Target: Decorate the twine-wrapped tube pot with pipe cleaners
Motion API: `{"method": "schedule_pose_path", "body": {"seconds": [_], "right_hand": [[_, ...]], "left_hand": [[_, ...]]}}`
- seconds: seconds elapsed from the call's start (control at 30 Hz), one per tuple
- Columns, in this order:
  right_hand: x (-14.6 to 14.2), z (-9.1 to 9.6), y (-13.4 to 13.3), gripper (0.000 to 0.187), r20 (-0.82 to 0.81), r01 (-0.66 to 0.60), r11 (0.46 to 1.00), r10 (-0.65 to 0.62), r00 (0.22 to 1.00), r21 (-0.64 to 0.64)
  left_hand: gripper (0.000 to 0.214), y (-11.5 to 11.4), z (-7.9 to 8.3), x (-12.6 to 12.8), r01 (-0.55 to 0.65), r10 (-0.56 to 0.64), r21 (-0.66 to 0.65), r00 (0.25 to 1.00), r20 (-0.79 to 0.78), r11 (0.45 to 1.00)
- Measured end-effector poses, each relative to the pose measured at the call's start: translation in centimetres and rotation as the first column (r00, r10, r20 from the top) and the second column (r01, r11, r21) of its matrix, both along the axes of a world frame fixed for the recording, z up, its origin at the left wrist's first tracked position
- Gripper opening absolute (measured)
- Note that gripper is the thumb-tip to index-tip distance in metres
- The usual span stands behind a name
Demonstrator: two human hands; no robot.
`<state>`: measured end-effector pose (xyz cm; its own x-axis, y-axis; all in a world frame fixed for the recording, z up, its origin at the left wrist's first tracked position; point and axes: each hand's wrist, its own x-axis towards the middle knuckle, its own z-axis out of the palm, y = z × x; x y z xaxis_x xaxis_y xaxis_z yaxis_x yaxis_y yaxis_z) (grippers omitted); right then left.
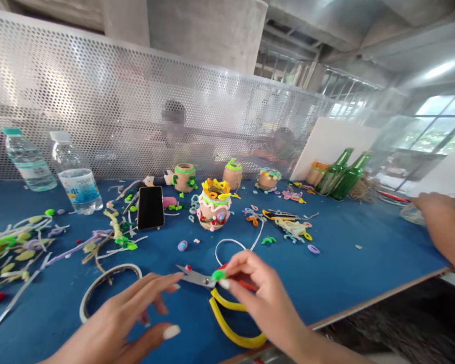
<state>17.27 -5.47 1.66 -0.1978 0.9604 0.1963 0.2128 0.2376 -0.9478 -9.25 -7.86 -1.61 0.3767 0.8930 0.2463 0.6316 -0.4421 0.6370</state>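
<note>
Between the thumb and forefinger of my right hand [263, 293] is a small green pipe-cleaner coil [218, 275]. My left hand [132, 313] hovers over the table with its fingers apart, holding nothing. Scissors [237, 331] with yellow handles lie under and beside my right hand, their blades pointing left. A small red-and-white piece [188, 268] rests by the blades. Left of my left hand, partly hidden by it, lies a roll of tape [85, 298]. Farther back stands a jar [214, 210] decorated with yellow, green, pink and red pipe cleaners.
Several decorated jars [184, 179], a phone [150, 207], water bottles [81, 189] and green bottles [351, 177] stand or lie farther back. Pipe-cleaner scraps [18, 245] cover the left. A yellow cutter [278, 216] lies right of centre. Another person's arm [445, 222] reaches in at right.
</note>
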Motion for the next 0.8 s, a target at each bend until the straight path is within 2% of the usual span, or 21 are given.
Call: {"method": "schedule_pose_path", "body": {"seconds": [0.07,0.17,0.27,0.37,0.4,0.43,0.47,0.5,0.57,0.6,0.7,0.8], "right_hand": [[-2.3,-0.3,-0.9,0.01,0.001,-0.095,0.994,0.095,0.995,0.047],[-3.4,-0.7,-1.2,0.014,0.012,-0.144,0.989,0.144,0.99,0.038],[-2.8,-0.7,-1.3,0.015,0.042,-0.133,0.991,0.134,0.99,-0.014],[-0.9,-0.1,-0.3,0.015,0.193,-0.254,0.962,0.27,0.943,-0.103],[0.2,0.3,0.7,0.016,0.262,-0.284,0.95,0.31,0.914,-0.131],[1.5,0.7,2.1,0.017,0.324,-0.267,0.955,0.294,0.899,-0.126],[3.0,1.1,4.0,0.015,0.393,-0.194,0.979,0.205,0.896,-0.068],[4.6,1.4,6.1,0.011,0.464,-0.083,0.996,0.06,0.884,0.03],[7.6,1.7,11.1,0.008,0.559,0.085,0.978,-0.178,0.81,0.189],[8.9,1.6,13.5,0.009,0.562,0.129,0.971,-0.224,0.796,0.204],[11.1,0.3,19.1,0.013,0.551,0.156,0.966,-0.247,0.797,0.206],[11.4,-1.4,21.3,0.013,0.505,0.186,0.96,-0.269,0.82,0.209]], "left_hand": [[0.047,0.6,0.9,2.9,0.064,-0.062,-0.018,0.994,0.091,0.998],[0.014,1.8,2.2,5.6,0.116,-0.115,0.011,0.969,0.219,0.993],[0.014,2.7,2.7,6.0,0.158,-0.143,-0.054,0.964,0.224,0.986],[0.014,3.2,2.6,5.5,0.209,-0.179,-0.188,0.97,0.162,0.96],[0.015,3.5,2.6,5.3,0.21,-0.185,-0.199,0.973,0.135,0.957],[0.015,3.7,2.7,5.1,0.197,-0.179,-0.186,0.978,0.111,0.963],[0.016,4.1,2.8,4.9,0.176,-0.163,-0.158,0.982,0.092,0.972],[0.016,4.6,3.0,4.9,0.155,-0.145,-0.135,0.986,0.081,0.979],[0.016,5.9,3.4,5.6,0.139,-0.128,-0.146,0.988,0.084,0.979],[0.015,6.8,3.5,6.3,0.142,-0.126,-0.174,0.987,0.101,0.974],[0.013,9.7,3.6,10.2,0.199,-0.145,-0.299,0.97,0.196,0.933],[0.036,12.1,3.4,14.4,0.196,-0.085,-0.385,0.954,0.287,0.902]]}}
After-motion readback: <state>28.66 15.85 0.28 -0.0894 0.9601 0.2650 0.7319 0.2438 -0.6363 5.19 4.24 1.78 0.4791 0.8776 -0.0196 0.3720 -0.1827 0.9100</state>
